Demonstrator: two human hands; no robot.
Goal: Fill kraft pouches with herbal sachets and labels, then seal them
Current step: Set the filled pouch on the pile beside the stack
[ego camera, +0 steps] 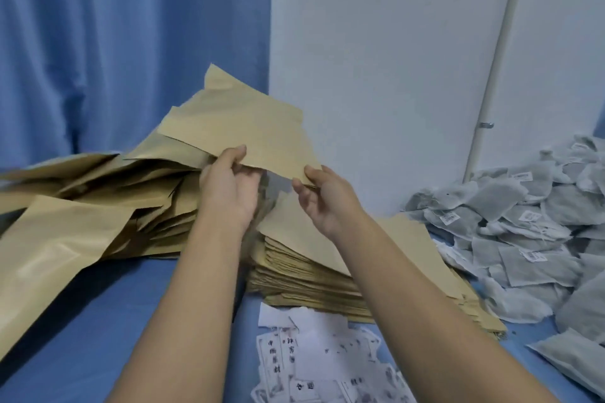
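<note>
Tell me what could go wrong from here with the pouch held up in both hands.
1. The left hand and right hand pinch the kraft pouch only at its near edge; it could slip, or a second stuck pouch might ride along.
2. The pouch stack below is fanned unevenly; a forearm might nudge it onto the paper labels.
3. The sachet heap sprawls beside that stack, so sachets could slide under it.

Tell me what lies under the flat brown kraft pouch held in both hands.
Below the held pouch, a neat stack of flat kraft pouches sits on blue cloth. Anything beneath the stack is covered.
</note>
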